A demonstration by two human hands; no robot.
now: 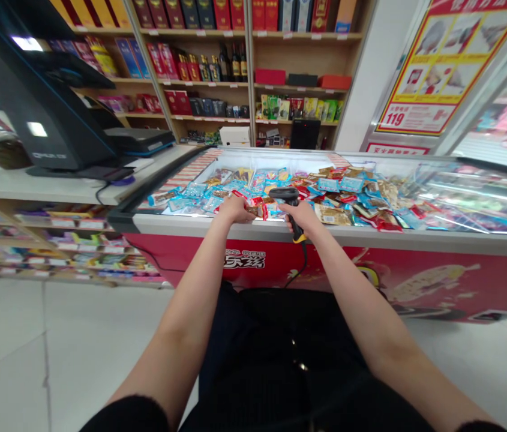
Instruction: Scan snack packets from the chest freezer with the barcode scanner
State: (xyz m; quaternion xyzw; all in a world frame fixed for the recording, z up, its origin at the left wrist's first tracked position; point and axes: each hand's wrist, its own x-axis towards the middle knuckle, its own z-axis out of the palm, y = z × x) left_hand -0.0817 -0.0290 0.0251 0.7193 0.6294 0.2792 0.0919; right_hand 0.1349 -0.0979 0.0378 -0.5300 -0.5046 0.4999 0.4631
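In my right hand (pixel 305 217) is a black and yellow barcode scanner (pixel 284 194), gripped by its handle, its head turned to the left. A cable runs down from the handle in front of the freezer. My left hand (pixel 234 210) is closed on a red and brown ice cream packet (pixel 257 209), just left of the scanner. Fingers partly cover this packet. Both hands are over the near edge of a chest freezer (pixel 176 225). Blue ice cream packets (pixel 194 190) and several red and brown ones lie inside it, around and beyond my hands.
A checkout terminal (pixel 55 120) stands on the counter (pixel 145 174) at the left. Shelves (pixel 199 81) with boxes and bottles line the back. A glass lid (pixel 473 192) covers the freezer's right part. A red and yellow poster (pixel 453 66) hangs at the right.
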